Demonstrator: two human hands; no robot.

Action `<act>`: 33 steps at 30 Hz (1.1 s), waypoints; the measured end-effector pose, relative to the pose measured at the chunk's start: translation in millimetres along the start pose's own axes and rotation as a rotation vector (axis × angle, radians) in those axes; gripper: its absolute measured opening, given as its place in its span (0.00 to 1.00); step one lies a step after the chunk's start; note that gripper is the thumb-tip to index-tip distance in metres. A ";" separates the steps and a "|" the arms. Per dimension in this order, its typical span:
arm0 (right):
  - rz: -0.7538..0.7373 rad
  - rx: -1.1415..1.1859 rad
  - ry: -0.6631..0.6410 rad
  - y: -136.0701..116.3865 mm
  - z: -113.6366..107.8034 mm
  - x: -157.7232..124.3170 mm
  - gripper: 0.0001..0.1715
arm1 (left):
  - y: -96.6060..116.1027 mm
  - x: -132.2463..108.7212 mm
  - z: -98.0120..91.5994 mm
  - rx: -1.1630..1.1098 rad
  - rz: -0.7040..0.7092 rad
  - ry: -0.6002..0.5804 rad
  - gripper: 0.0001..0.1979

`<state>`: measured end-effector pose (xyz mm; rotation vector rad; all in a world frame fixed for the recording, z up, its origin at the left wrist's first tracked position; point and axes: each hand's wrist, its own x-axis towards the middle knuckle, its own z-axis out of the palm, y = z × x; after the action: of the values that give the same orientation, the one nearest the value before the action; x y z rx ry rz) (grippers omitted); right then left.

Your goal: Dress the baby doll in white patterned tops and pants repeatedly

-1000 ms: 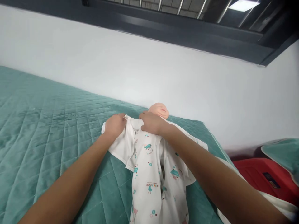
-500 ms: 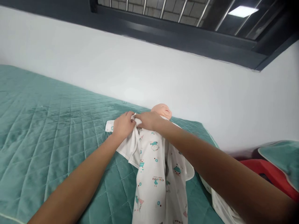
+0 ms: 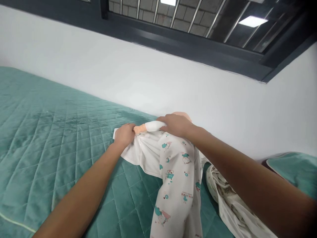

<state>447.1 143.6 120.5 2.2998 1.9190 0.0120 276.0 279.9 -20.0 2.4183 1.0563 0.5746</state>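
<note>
The doll's arm (image 3: 154, 126) is lying sideways between the person's two hands, above the green bed cover (image 3: 74, 132). Its long way is going from the left hand (image 3: 125, 135) to the right hand (image 3: 175, 125). The doll's hand (image 3: 140, 129) is pointing left and touching the left fingertips. The right hand is gripping the white part of the arm, near the doll's body. The left hand is curling closed over the white clothes (image 3: 182, 168); whether it is pinching the little hand too, nobody can tell.

A bit of the clothes is peeking out past the left hand. More cloth is spreading under the arm, and the long part with little pictures is running down toward the person. The right hand is hiding much of the doll's head (image 3: 182, 114), which is lying close to the white wall (image 3: 123, 72). Crumpled white cloth (image 3: 228, 201) is sitting off to the right, partly behind the right forearm.
</note>
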 end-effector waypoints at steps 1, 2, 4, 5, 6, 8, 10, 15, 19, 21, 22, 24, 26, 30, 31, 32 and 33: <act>-0.002 0.012 0.003 -2.3 2.0 1.5 0.19 | -2.7 -0.5 -0.8 -0.039 0.007 -0.009 0.14; -0.008 0.026 0.004 -5.2 4.7 4.1 0.19 | -5.7 -1.1 -2.0 -0.077 0.005 -0.015 0.16; -0.028 0.066 -0.008 -12.5 12.3 12.6 0.19 | -11.0 -3.2 -4.8 -0.113 -0.013 -0.005 0.22; -0.039 0.086 -0.018 -16.6 16.7 18.0 0.18 | -12.6 -4.8 -6.4 -0.091 -0.020 0.011 0.25; -0.047 0.104 -0.030 -20.7 21.1 23.8 0.18 | -12.9 -6.8 -7.9 -0.043 -0.013 0.030 0.27; -0.049 0.133 -0.054 -27.8 28.4 34.1 0.17 | -9.7 -11.2 -10.0 0.099 0.040 0.058 0.26; -0.042 0.159 -0.061 -31.0 32.7 37.9 0.20 | -3.3 -15.1 -10.1 0.227 0.143 0.077 0.24; 0.035 0.437 0.221 -3.9 43.2 -7.7 0.24 | 1.6 -19.5 -2.9 0.304 0.328 0.081 0.25; 0.407 0.608 0.541 40.6 85.2 -73.8 0.23 | 11.3 -24.9 -1.2 0.173 0.346 0.124 0.27; 0.484 0.561 0.556 55.5 112.0 -95.3 0.23 | 36.6 -27.9 -3.4 0.018 0.387 0.140 0.25; 0.481 0.519 0.550 59.7 123.0 -101.6 0.23 | 55.3 -28.5 -4.4 -0.065 0.419 0.127 0.23; 0.455 0.424 0.527 63.4 137.0 -107.7 0.23 | 101.3 -26.5 -4.7 -0.192 0.536 0.027 0.19; 0.441 0.344 0.507 65.5 141.3 -109.3 0.25 | 151.1 -20.2 -1.0 -0.144 0.665 -0.153 0.17; 0.614 0.356 0.521 77.6 142.6 -111.5 0.25 | 228.8 -1.6 18.8 0.330 0.593 -0.501 0.14; 0.682 0.378 0.526 81.1 143.6 -112.1 0.24 | 241.1 2.6 25.7 0.393 0.581 -0.556 0.12; 0.734 0.398 0.527 84.0 144.7 -112.5 0.23 | 250.7 6.3 33.2 0.433 0.577 -0.596 0.10; 0.762 0.414 0.524 85.8 145.5 -112.7 0.22 | 258.0 9.4 41.0 0.447 0.574 -0.612 0.09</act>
<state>524.8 2.9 -3.6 3.4504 1.1234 0.3608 452.2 119.7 87.7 2.9961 0.2373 -0.2857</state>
